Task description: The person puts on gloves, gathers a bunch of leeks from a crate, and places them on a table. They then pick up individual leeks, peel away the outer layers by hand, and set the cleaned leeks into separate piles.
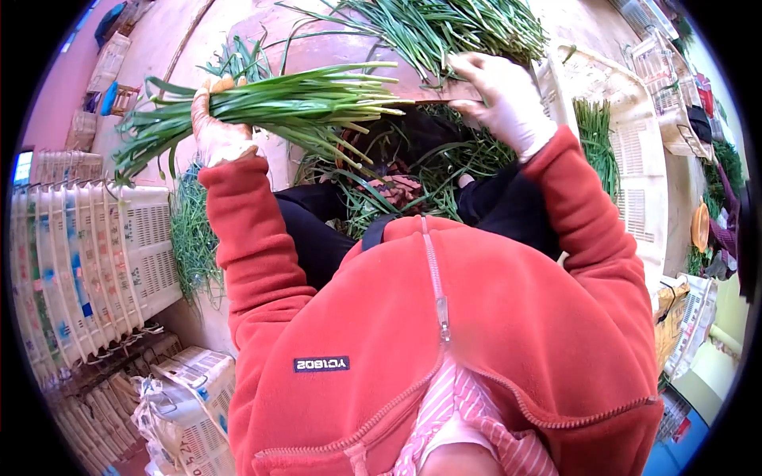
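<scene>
My left hand (216,131), in a pale glove, grips a thick bunch of green chives (270,107) held crosswise in front of me, its cut ends pointing right. My right hand (500,95), also gloved, is closed on a few thin stalks (432,101) near the bunch's cut ends. More loose chives (444,28) lie heaped on the table beyond both hands, and trimmings (413,182) lie in my lap between my red sleeves.
Stacked white plastic crates (87,262) stand at my left, with chives (190,238) beside them. A white crate (635,159) holding chives (595,135) sits at the right. More crates (659,55) and another person (726,214) are at the far right. Bundled sacks (190,397) lie lower left.
</scene>
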The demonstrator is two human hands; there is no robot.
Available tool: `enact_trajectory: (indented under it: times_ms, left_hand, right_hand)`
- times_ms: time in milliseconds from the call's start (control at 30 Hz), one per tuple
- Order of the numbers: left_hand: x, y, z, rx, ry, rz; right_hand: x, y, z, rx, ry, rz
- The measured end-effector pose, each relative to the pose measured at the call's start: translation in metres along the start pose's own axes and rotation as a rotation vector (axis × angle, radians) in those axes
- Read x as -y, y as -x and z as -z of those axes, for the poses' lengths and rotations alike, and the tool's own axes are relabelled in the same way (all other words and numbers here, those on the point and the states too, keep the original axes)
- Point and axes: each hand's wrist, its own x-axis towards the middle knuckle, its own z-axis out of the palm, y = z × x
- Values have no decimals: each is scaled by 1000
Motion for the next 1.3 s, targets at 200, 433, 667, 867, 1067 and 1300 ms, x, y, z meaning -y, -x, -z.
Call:
enact_trajectory:
  times_ms: [200,433,667,867,1067,1300]
  left_hand:
    - [32,27,-44,2,-50,-3]
    - [6,-8,-4,14,27,71]
    - [-19,-27,12,-111,4,-13]
    - [-23,-33,7,-91,7,26]
    - [-76,-48,43,-94,-29,-72]
    - [-84,-39,55,-137,-63,-150]
  right_hand:
    - [96,-71,-20,19,-141,92]
    - [33,-10,-10,-225,-116,159]
    - [7,35,-19,469,109,-169]
    - [79,1,-79,702,-1141,-391]
    - [27,30,-67,779,-1505,-470]
    - [72,-24,-81,767,-1173,-284]
